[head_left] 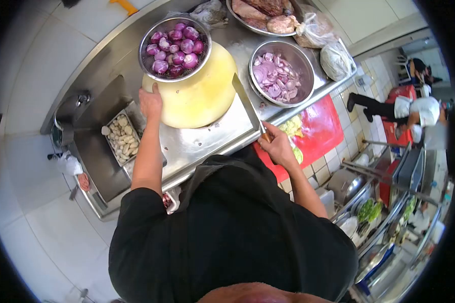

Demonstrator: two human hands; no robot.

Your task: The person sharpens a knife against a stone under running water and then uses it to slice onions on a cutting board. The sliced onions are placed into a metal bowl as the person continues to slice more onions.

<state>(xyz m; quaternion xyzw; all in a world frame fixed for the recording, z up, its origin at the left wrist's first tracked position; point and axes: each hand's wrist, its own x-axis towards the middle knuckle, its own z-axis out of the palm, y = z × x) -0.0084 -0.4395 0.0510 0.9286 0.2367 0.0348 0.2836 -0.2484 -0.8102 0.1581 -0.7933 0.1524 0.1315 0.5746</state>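
A thick, round yellow cutting board lies on the steel counter. At its left edge my left hand is closed on the rim, with the thumb just below a colander of peeled purple onions. The colander rests on the far part of the board. In my right hand is the wooden handle of a large knife, its blade pointing away from me past the board's right side. Beyond the knife stands a steel bowl with cut onion pieces.
A red cutting board with pale green leaves is at the right. A sink on the left contains a tray of pale pieces. At the back are a bowl of meat and plastic bags. A co-worker bends over at far right.
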